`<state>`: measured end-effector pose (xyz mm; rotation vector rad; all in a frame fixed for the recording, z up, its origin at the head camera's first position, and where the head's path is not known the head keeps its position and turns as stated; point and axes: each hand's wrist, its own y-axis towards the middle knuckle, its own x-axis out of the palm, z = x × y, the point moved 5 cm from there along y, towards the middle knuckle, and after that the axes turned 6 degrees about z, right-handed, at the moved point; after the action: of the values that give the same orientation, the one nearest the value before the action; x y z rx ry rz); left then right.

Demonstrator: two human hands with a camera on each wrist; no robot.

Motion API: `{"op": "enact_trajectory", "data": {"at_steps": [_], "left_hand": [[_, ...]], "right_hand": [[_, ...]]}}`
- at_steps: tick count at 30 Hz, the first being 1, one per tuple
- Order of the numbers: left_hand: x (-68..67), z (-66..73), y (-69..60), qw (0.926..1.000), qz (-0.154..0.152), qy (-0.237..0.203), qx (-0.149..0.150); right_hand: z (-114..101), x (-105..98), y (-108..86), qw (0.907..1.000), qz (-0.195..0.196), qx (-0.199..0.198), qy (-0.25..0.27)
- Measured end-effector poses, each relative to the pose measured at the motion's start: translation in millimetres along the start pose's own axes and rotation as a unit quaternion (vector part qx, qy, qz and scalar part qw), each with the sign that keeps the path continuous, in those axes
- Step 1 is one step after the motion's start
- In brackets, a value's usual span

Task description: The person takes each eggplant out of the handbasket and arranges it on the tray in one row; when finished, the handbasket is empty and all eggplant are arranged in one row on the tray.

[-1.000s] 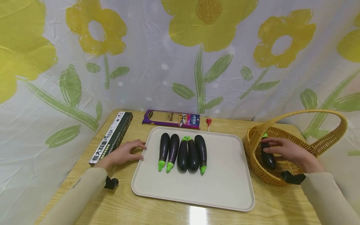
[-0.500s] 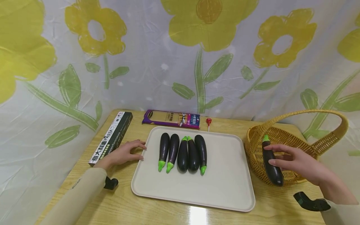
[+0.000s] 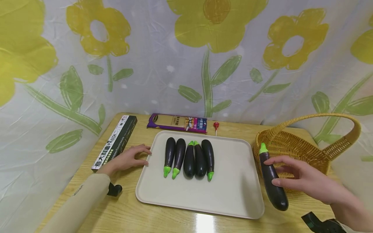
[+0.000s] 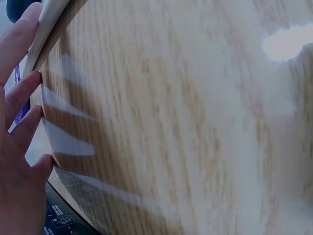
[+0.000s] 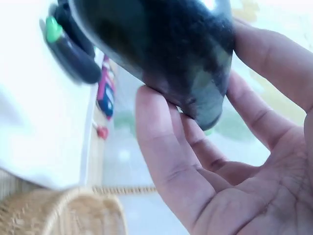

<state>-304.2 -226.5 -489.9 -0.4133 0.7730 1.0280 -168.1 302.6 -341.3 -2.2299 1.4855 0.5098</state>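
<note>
My right hand [image 3: 303, 178] grips a dark purple eggplant [image 3: 272, 181] with a green stem, held between the wicker basket [image 3: 303, 145] and the tray's right edge. Close up in the right wrist view, thumb and fingers pinch the eggplant [image 5: 171, 54] from both sides. On the cream tray [image 3: 233, 194] several eggplants [image 3: 189, 160] lie side by side, some with stems toward me and two with stems away. At the tray's left edge my left hand [image 3: 131, 158] rests with fingers spread, its fingertips at the rim; the left wrist view shows this hand [image 4: 22, 142] beside the wood.
A black and white pasta box [image 3: 115, 142] lies left of the tray. Behind the tray are a purple pasta packet [image 3: 177, 123] and a red lollipop [image 3: 216, 125]. The basket's tall handle [image 3: 317, 116] arches up at the right. A flowered curtain [image 3: 151, 64] hangs behind the table.
My right hand has lifted the eggplant out of the basket and brought it toward me and left, to the basket's front left. My left hand has stayed at the tray's edge.
</note>
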Motion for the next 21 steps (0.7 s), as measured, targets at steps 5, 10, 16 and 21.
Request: {"op": "enact_trajectory", "data": {"at_steps": [5, 10, 16, 21], "left_hand": [[-0.1, 0.9, -0.4, 1.0, 0.002, -0.001, -0.001], [0.6, 1.3, -0.1, 1.0, 0.0, -0.001, -0.001], [0.2, -0.7, 0.5, 1.0, -0.001, 0.001, -0.004], [0.9, -1.2, 0.4, 1.0, -0.001, -0.002, -0.001]], "right_hand": [[-8.7, 17.3, 16.6, 0.9995, 0.009, -0.024, -0.016], [2.1, 44.9, 44.8, 0.9998, -0.011, -0.015, -0.006], [24.0, 77.8, 84.6, 0.9998, -0.02, 0.003, -0.006], [45.5, 95.6, 118.6, 0.9999, -0.014, 0.008, 0.001]]}}
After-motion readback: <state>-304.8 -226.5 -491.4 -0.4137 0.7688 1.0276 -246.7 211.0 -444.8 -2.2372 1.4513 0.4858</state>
